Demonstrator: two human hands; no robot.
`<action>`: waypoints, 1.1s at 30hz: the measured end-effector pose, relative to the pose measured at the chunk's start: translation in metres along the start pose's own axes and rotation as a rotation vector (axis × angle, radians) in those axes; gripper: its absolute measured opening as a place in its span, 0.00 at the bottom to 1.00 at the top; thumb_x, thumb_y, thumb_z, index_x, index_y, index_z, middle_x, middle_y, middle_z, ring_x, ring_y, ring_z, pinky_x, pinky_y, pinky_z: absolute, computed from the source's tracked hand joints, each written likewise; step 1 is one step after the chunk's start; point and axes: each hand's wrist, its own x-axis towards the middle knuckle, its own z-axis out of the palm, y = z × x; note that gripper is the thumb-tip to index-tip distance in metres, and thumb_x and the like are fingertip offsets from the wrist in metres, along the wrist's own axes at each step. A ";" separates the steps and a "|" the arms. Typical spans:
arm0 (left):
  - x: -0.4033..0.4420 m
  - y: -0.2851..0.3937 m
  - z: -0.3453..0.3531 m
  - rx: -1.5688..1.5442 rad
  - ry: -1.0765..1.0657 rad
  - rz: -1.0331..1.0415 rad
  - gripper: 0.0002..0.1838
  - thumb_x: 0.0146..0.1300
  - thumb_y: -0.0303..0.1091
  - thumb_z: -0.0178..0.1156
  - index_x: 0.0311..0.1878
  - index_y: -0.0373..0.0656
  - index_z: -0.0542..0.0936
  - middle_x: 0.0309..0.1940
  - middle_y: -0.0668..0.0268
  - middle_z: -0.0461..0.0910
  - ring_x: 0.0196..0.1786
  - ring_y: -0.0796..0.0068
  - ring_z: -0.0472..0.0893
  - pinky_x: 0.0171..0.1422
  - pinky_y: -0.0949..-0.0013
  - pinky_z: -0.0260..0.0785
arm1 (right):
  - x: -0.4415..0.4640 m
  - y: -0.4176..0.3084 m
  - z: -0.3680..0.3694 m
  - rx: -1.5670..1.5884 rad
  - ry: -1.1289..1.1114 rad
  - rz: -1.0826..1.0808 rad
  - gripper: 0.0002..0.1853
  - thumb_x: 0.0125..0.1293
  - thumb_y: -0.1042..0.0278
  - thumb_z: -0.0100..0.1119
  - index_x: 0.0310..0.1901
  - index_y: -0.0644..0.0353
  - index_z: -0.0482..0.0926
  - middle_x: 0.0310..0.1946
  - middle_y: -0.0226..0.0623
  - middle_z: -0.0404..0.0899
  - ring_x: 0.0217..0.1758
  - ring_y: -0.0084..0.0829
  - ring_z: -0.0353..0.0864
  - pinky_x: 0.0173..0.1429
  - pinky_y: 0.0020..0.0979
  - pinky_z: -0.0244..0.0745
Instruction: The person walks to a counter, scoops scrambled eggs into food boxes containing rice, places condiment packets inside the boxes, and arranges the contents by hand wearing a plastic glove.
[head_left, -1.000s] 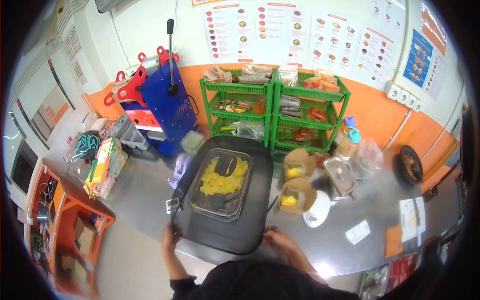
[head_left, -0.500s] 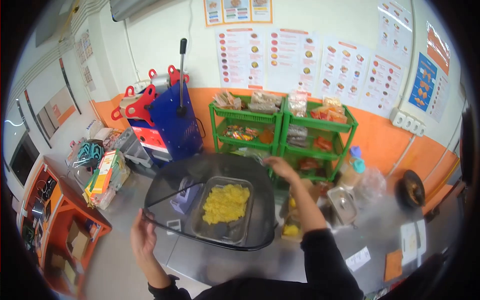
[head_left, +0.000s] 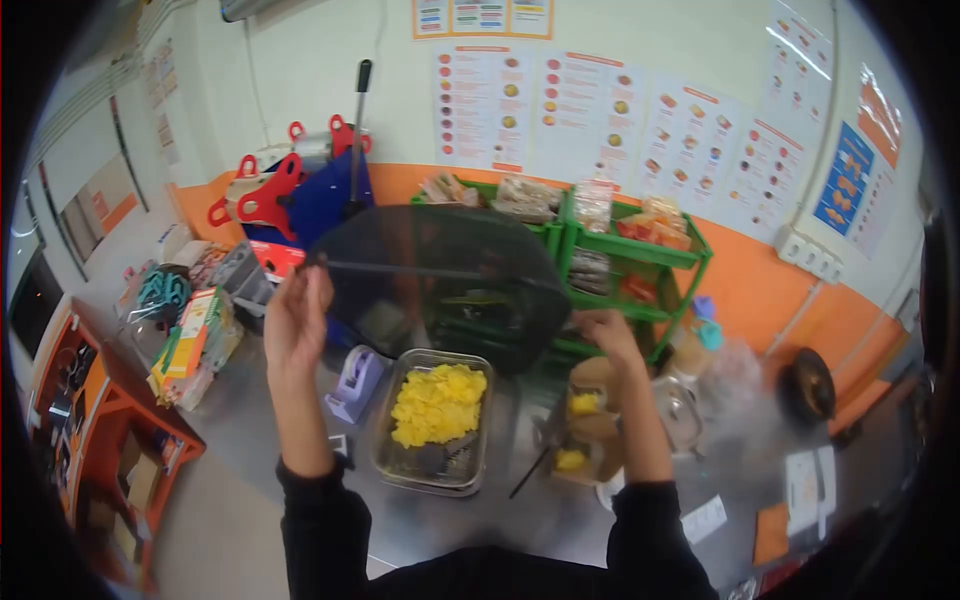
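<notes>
A dark see-through cover (head_left: 440, 285) is raised and tilted above the counter. My left hand (head_left: 300, 305) is closed on its left edge, and my right hand (head_left: 603, 332) grips its right corner. Below it on the counter sits a clear container (head_left: 430, 470) holding yellow pieces (head_left: 438, 403), with a dark item at its lower end. Right of the container lie a dark-handled utensil (head_left: 530, 475) and two open cardboard boxes with yellow food (head_left: 572, 459), partly hidden by my right forearm.
A purple tape dispenser (head_left: 357, 384) stands left of the container. Behind are green racks (head_left: 640, 262) with bagged goods and a blue and red machine (head_left: 265, 200). At right are a metal tray (head_left: 678, 413), a paper slip (head_left: 704, 520) and a pan (head_left: 806, 385).
The cover has gone up and back, away from the container, and tilted. Both hands rose with it; the right hand came down from the far edge to the right corner.
</notes>
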 end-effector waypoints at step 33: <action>-0.215 -0.275 -0.101 0.388 -0.024 -0.742 0.10 0.65 0.26 0.58 0.47 0.34 0.79 0.38 0.65 0.81 0.41 0.80 0.79 0.45 0.78 0.70 | -0.304 0.023 0.100 0.073 0.242 -0.248 0.07 0.60 0.74 0.62 0.35 0.63 0.73 0.33 0.34 0.73 0.39 0.29 0.71 0.46 0.28 0.65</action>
